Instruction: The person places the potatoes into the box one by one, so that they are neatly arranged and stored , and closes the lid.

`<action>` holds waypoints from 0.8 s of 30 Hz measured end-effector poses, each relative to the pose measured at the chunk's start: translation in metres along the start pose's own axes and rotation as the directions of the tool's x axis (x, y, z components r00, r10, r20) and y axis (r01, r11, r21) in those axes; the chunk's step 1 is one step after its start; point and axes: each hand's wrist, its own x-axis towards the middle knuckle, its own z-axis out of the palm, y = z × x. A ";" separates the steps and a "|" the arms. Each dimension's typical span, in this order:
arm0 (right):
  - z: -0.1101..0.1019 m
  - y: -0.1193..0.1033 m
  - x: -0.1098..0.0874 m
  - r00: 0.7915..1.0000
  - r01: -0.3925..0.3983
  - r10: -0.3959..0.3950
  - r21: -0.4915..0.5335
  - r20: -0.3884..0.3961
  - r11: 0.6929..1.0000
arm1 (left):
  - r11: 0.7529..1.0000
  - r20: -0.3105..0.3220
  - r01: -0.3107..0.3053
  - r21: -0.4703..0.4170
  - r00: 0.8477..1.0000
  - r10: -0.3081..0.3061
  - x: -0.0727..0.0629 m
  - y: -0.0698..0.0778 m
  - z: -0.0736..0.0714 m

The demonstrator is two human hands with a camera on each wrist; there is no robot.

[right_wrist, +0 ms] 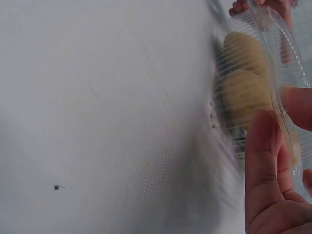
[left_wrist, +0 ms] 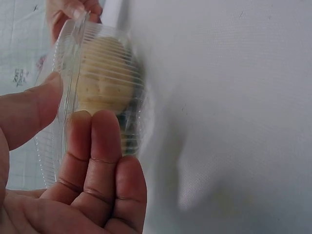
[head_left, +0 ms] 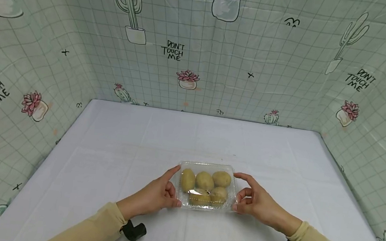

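Note:
A clear plastic clamshell box (head_left: 204,207) with several yellow-skinned potatoes (head_left: 204,180) inside is between my two hands, its lid down. My left hand (head_left: 153,197) grips its left side, index finger at the far corner and thumb at the near one. On the opposite side my right hand (head_left: 260,203) holds the box the same way. In the left wrist view, curled fingers lie against the ribbed wall (left_wrist: 139,83) below the rim. The right wrist view shows the thumb and fingers on either side of the rim (right_wrist: 273,83).
A white cloth (head_left: 133,141) covers the table. Grid-patterned curtains (head_left: 221,60) with cactus drawings stand at the back and both sides. Black wrist cameras (head_left: 134,231) hang under each forearm, close to the tabletop.

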 end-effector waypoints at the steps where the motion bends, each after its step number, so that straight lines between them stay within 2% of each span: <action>1: 0.000 0.000 0.000 1.000 0.002 -0.002 0.003 0.003 1.000 | 1.000 0.001 0.000 0.000 1.000 0.000 0.000 0.000 0.000; 8: -0.001 -0.002 -0.002 1.000 -0.005 0.005 -0.003 0.012 1.000 | 1.000 0.019 -0.003 0.008 1.000 0.003 0.001 -0.001 -0.002; 12: -0.002 -0.003 -0.002 1.000 0.003 -0.002 -0.038 0.025 0.999 | 0.996 0.033 -0.021 0.091 0.999 0.018 0.000 -0.002 -0.005; 17: -0.005 -0.005 -0.004 0.999 0.018 -0.012 -0.137 0.042 0.990 | 0.976 0.034 -0.032 0.217 0.999 0.025 -0.002 0.001 -0.013; 21: -0.012 -0.010 -0.010 0.998 0.029 -0.016 -0.238 0.057 0.971 | 0.957 -0.036 0.003 0.288 0.999 0.008 -0.004 0.008 -0.022; 24: -0.022 -0.016 -0.016 0.999 0.047 -0.035 -0.372 0.037 0.927 | 0.926 -0.124 0.024 0.376 0.992 0.024 -0.007 0.011 -0.033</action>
